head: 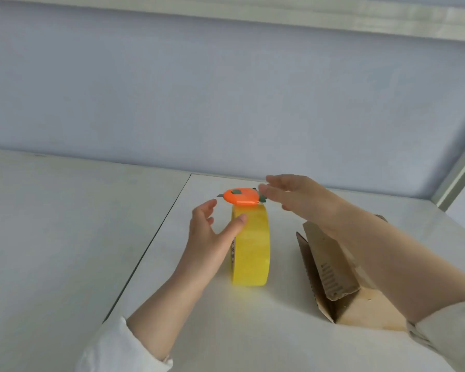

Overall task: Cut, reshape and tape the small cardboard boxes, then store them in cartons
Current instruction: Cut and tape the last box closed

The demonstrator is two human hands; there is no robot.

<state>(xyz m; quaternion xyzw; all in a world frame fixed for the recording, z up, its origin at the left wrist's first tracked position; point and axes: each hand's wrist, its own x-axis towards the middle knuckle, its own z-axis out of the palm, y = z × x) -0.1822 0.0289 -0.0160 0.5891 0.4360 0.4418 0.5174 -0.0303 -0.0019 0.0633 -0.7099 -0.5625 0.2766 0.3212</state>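
A yellow tape roll point(253, 248) stands on its edge on the white table point(65, 237). On top of it lies a small orange cutter point(240, 196) with a green slider and a short blade poking out to the left. My left hand point(212, 234) is beside the roll on its left, fingers spread, thumb touching the roll's upper side. My right hand point(295, 196) hovers just right of the cutter with straight fingers, fingertips close to its green end; contact cannot be told. A small brown cardboard box point(330, 267) with open flaps lies under my right forearm.
A dark seam point(151, 242) between two tabletops runs diagonally left of the tape roll. A pale blue partition wall point(226, 89) closes the back of the table, and a metal frame post point(459, 170) stands at the right.
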